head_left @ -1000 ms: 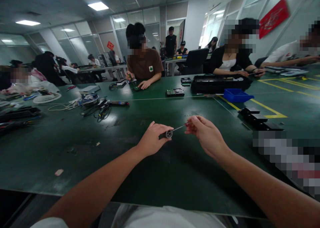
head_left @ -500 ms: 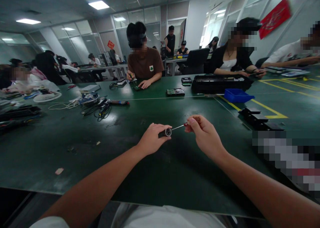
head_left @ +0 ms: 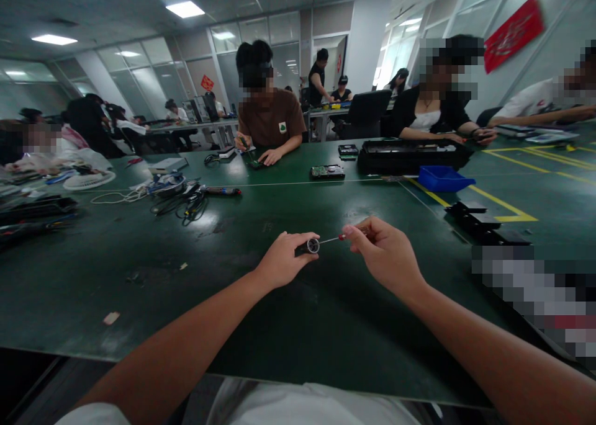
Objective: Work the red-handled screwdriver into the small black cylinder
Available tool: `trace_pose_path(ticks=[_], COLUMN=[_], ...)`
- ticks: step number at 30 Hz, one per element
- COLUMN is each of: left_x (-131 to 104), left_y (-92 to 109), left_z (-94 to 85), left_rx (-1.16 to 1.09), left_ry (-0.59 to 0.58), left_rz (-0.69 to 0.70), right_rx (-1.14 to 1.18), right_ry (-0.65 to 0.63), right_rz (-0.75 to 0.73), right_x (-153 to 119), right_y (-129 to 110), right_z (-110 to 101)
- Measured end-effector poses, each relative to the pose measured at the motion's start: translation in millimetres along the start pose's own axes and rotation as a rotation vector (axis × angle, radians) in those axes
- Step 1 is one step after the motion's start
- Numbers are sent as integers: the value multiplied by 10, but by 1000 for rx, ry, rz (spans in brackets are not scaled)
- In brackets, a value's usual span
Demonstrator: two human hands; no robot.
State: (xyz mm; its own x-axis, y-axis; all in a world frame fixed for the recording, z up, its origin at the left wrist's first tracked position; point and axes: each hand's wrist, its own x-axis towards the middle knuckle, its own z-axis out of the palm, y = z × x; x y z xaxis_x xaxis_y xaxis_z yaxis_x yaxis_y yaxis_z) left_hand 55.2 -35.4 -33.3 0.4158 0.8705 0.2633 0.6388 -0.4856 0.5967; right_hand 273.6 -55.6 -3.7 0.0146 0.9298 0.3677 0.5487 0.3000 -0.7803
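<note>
- Cylindrical part [head_left: 313,246], dark with a pale ring at its near end, sits pinched between the thumb and fingers of our left hand [head_left: 282,263], raised above the green table [head_left: 261,350].
- Our right hand [head_left: 388,251] pinches a thin screwdriver [head_left: 343,237] at its reddish handle, the fingers curled around it and the bare shaft pointing left.
- The shaft's end reaches the ring's right edge; we cannot tell whether it touches the rim or passes behind it.
- Over the last second, our right fingers shift along and around the handle: its red front end shows plainly now, where earlier our fingertips mostly cover it. Our left hand hardly moves.
- We take that as a change of hold or a small turn of the screwdriver, with the cylindrical part kept steady for it.
- Beyond our hands, a hard drive [head_left: 327,172] lies flat, with a blue bin [head_left: 444,178] to its right and tangled black cables [head_left: 189,205] to its left.
- Across from us, a co-worker in a brown shirt [head_left: 274,118] bends over other small work.
</note>
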Motion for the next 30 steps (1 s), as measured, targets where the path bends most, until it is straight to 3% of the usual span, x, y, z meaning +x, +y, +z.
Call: trace_pose_path(ticks=[3, 10, 15, 21, 27, 30], left_x=[0, 5, -6, 0, -4, -4], left_y=[-37, -70, -47, -59, -47, -46], left_z=[24, 25, 14, 13, 13, 9], left_rx=[-20, -18, -12, 1, -2, 4], left_ry=[2, 12, -3, 14, 6, 7], left_rz=[-1, 8, 23, 24, 40, 28], right_rx=[-88, -19, -114, -56, -70, -74], right_ry=[9, -153, -163, -183, -166, -168], right_rz=[-18, -230, -137, -207, -106, -149], right_x=[3, -16, -18, -18, -17, -22], right_y=[5, -15, -37, -33, -32, -27], right_z=[-12, -43, -57, -43, -42, -34])
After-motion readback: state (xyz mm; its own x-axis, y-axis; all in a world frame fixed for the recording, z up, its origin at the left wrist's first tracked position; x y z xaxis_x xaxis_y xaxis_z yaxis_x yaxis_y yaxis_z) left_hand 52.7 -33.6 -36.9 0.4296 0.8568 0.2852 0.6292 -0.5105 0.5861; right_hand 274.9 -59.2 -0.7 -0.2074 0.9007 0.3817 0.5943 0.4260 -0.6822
